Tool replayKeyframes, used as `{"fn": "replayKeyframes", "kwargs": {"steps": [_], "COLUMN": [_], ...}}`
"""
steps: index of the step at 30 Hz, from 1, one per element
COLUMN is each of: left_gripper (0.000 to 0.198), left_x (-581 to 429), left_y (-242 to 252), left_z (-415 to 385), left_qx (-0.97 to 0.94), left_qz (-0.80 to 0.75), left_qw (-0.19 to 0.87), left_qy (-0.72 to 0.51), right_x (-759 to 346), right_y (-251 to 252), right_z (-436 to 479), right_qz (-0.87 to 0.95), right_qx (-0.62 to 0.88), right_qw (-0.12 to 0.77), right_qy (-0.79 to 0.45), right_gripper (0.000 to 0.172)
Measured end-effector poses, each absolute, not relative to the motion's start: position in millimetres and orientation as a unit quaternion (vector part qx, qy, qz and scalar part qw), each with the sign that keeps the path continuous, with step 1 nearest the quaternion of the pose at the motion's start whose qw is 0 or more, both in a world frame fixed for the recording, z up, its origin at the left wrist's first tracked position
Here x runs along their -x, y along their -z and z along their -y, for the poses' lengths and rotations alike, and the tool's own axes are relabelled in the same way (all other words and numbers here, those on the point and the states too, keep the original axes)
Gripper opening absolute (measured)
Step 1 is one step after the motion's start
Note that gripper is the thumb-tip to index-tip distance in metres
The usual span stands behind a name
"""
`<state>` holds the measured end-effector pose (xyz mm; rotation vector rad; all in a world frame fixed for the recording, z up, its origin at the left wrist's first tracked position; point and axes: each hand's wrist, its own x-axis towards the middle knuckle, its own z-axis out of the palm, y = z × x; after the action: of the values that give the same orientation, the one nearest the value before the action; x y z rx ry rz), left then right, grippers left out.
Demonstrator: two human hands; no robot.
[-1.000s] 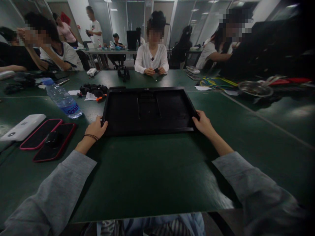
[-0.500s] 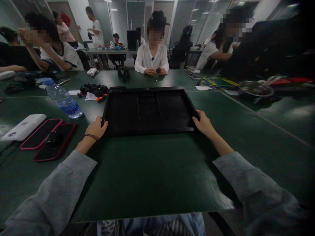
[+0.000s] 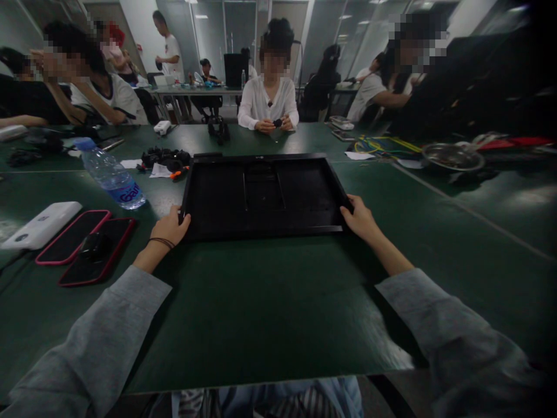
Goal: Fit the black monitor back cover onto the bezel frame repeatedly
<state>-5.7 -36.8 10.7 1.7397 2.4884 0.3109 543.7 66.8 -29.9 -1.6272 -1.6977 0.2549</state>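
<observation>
A long green bench [image 3: 270,302] fills a busy workroom, with other people seated along its far side and at tables behind.

At the centre of the frame a shallow black tray [image 3: 261,234] lies flat on the bench. The left hand [image 3: 169,229] is curled around its near left corner with the thumb over the rim. The right hand [image 3: 359,217] is closed on the near right corner in the same way. Both grey sleeves rest low toward the bottom edge.

Over the last second neither hand has shifted and the tray sits where it did, so the grip is being held rather than moved. Only the people in the upper left background have changed pose.

In the left of the frame lie a bottle [image 3: 111,174], a white pack [image 3: 41,223] and two red-edged phones [image 3: 72,235]. A metal bowl [image 3: 452,155] sits at the upper right.
</observation>
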Motion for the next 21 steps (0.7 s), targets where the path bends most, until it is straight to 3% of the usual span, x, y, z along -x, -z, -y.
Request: {"fn": "replayKeyframes", "kwargs": {"steps": [21], "left_gripper": [0.061], "left_x": [5.8], "left_y": [-10.0], "left_z": [36.7], "left_qx": [-0.571], "left_qz": [-0.815], "left_qw": [0.037], "left_qy": [-0.095], "right_x": [-538.4], "right_y": [25.6], "right_z": [-62.9], "right_qz": [0.658], "right_qx": [0.635], "right_qw": [0.389], "right_qy": [-0.11], "right_gripper": [0.052]}}
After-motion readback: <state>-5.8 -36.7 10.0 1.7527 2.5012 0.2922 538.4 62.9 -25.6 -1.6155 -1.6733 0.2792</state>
